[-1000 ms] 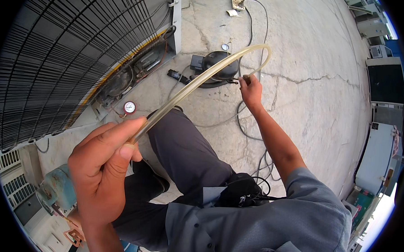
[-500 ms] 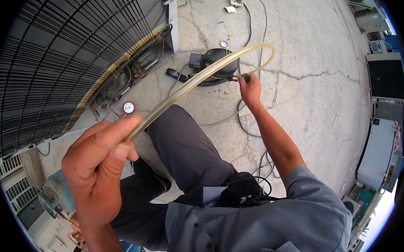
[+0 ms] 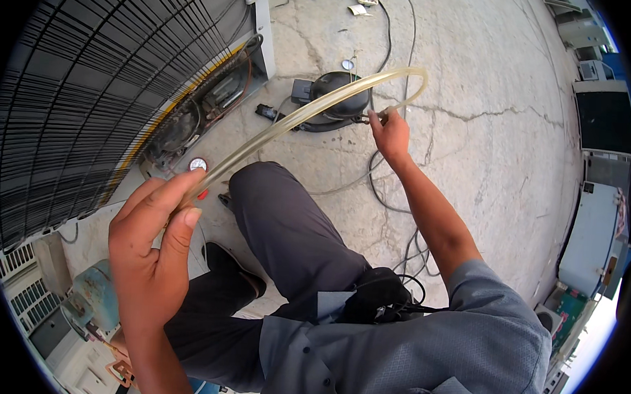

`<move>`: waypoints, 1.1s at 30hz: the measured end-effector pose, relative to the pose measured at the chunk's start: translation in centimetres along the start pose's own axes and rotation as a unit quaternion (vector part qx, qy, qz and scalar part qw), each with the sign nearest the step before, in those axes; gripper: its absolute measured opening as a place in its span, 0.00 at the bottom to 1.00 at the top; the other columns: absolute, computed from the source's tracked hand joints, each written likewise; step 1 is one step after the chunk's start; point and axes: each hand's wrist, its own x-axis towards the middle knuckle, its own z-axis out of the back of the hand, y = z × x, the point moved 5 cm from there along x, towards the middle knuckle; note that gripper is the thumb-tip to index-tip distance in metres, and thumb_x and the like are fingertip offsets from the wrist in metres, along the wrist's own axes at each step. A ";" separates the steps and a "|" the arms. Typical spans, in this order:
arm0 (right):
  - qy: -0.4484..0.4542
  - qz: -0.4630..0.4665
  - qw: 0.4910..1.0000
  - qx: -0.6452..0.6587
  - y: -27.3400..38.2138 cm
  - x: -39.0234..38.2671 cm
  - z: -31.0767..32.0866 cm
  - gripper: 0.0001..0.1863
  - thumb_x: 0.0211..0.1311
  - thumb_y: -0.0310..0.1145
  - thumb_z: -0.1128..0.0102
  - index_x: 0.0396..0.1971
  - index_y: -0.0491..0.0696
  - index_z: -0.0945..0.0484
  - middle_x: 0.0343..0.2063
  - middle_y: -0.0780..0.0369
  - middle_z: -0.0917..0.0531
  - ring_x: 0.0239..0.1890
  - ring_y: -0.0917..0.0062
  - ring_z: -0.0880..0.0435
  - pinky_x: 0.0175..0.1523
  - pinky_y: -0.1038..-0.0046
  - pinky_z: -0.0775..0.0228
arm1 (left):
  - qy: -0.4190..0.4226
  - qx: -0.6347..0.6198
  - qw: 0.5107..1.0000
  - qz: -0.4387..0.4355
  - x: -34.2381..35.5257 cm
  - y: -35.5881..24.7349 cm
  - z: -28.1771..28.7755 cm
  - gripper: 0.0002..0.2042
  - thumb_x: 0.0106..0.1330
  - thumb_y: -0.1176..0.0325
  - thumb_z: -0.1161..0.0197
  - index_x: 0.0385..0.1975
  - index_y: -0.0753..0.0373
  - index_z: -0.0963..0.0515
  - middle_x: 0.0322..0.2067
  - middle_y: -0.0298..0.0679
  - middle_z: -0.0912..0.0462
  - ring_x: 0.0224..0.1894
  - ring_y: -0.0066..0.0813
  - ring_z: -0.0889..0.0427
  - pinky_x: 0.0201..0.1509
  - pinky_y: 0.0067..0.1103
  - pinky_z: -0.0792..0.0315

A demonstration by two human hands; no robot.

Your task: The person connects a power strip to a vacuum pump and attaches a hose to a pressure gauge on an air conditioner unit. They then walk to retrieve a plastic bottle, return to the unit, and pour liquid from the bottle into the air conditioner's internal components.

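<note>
My left hand (image 3: 151,246), at lower left, grips a clear yellowish hose (image 3: 291,118) between thumb and fingers. The hose arches forward and loops back toward my right hand (image 3: 390,137), which pinches its far end beside a short dark pipe fitting on a black dome-shaped compressor (image 3: 338,85). The compressor sits on the cracked concrete floor (image 3: 485,176) with a small gauge (image 3: 347,64) above it. A red-rimmed gauge (image 3: 197,165) near the refrigerator's base is partly behind my left fingertips.
A refrigerator's wire condenser and machinery bay (image 3: 117,68) fill the upper left. Cables (image 3: 379,193) run over the floor. An old teal machine (image 3: 93,293) stands lower left. Appliances (image 3: 600,118) line the right side. My bent legs and a black bag (image 3: 374,298) are below me.
My left hand first moved slightly left, then shifted up, with its thumb higher on the hose. My right hand is slightly higher in the picture, still at the compressor fitting.
</note>
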 end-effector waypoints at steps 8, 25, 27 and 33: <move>0.068 0.049 0.988 -0.133 -0.7 1.4 0.1 0.24 0.59 0.53 0.39 0.24 0.44 0.24 0.21 0.51 0.18 0.28 0.54 0.17 0.33 0.57 0.27 | -0.014 0.068 0.996 -0.058 0.4 0.7 -1.7 0.13 0.61 0.81 0.38 0.46 0.66 0.19 0.32 0.36 0.26 0.34 0.23 0.28 0.38 0.18 0.34; 0.047 0.093 0.984 -0.144 0.0 1.3 -0.2 0.25 0.61 0.53 0.43 0.21 0.44 0.21 0.22 0.49 0.17 0.28 0.51 0.17 0.34 0.54 0.26 | -0.238 -0.306 0.871 0.301 -2.6 13.7 -3.7 0.15 0.70 0.59 0.39 0.41 0.68 0.21 0.32 0.44 0.15 0.27 0.23 0.18 0.29 0.17 0.26; 0.082 0.063 0.977 -0.185 -0.4 1.6 -0.5 0.24 0.63 0.52 0.44 0.25 0.43 0.18 0.23 0.47 0.17 0.28 0.50 0.17 0.35 0.53 0.25 | -0.283 -0.339 0.826 0.350 -3.3 14.8 -4.4 0.11 0.67 0.63 0.36 0.38 0.66 0.22 0.32 0.43 0.16 0.28 0.24 0.18 0.29 0.19 0.25; 0.074 0.074 0.980 -0.171 1.3 1.1 0.0 0.26 0.61 0.54 0.43 0.21 0.43 0.22 0.23 0.48 0.18 0.29 0.50 0.17 0.34 0.55 0.26 | -0.350 -0.480 0.696 0.403 -5.9 19.1 -6.8 0.09 0.65 0.76 0.39 0.44 0.68 0.25 0.32 0.40 0.18 0.34 0.26 0.19 0.35 0.21 0.24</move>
